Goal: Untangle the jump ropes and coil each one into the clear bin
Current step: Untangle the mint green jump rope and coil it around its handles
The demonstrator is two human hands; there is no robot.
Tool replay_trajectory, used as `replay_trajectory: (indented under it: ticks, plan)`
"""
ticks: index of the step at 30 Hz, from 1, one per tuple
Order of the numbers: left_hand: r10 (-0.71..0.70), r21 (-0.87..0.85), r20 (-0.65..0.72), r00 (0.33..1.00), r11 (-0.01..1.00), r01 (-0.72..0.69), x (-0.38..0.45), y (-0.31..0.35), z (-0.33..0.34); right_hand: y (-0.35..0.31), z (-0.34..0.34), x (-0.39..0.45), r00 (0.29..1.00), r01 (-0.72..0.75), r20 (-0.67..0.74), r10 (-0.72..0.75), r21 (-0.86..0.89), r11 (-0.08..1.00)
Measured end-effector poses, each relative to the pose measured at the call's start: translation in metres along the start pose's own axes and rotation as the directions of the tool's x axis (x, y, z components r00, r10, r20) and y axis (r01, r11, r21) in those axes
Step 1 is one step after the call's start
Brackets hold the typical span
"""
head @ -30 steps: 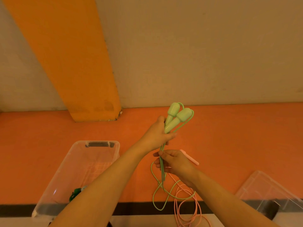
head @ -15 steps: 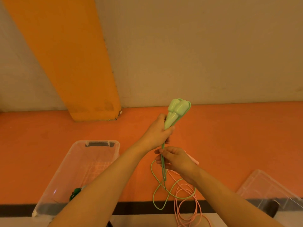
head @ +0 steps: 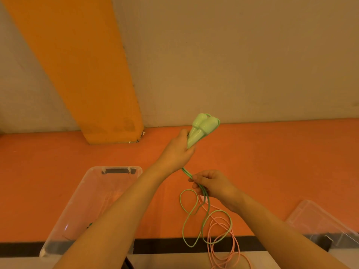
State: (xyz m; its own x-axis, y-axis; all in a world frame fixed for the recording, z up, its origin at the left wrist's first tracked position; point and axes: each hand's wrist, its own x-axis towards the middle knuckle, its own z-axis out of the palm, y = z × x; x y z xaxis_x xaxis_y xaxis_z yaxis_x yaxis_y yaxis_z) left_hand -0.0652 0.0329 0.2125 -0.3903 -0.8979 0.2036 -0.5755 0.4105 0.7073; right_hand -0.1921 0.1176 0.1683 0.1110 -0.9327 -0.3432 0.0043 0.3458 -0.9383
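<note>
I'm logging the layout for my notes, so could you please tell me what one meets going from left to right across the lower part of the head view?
Clear bin → left hand on the green handles → right hand pinching the green rope → second clear container.

Two bare arms in shot, nothing worn that shows.

Here comes the left hand (head: 177, 152) on a long forearm, uncovered from the frame's bottom edge up to the wrist: no sleeve, no cuff, no glove. Over to the right hand (head: 213, 186), same story, forearm bare all the way up. Wrists look free of watch or band, fingers free of rings, though the warm, dim light and the wide lens leave small details hard to judge. Nails look short and plain.
</note>
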Motion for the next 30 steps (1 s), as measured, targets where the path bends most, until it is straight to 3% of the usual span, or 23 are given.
replay_trajectory:
  ticks: [10, 15, 30]
  plan:
    - [0.094, 0.236, -0.004, 0.996, 0.968, -0.091, -0.001, -0.015, -0.010, -0.016, -0.034, -0.003, 0.998, 0.017, -0.062, -0.030, -0.202, 0.979]
    - [0.063, 0.331, 0.005, 0.998, 0.942, -0.061, -0.003, -0.019, -0.013, -0.031, -0.053, -0.012, 0.990, 0.027, -0.125, -0.062, -0.264, 0.964]
    - [-0.029, 0.485, 0.156, 0.987, 0.873, -0.051, -0.010, -0.011, -0.013, -0.039, -0.071, -0.017, 0.959, 0.176, -0.112, -0.262, -0.489, 0.854]
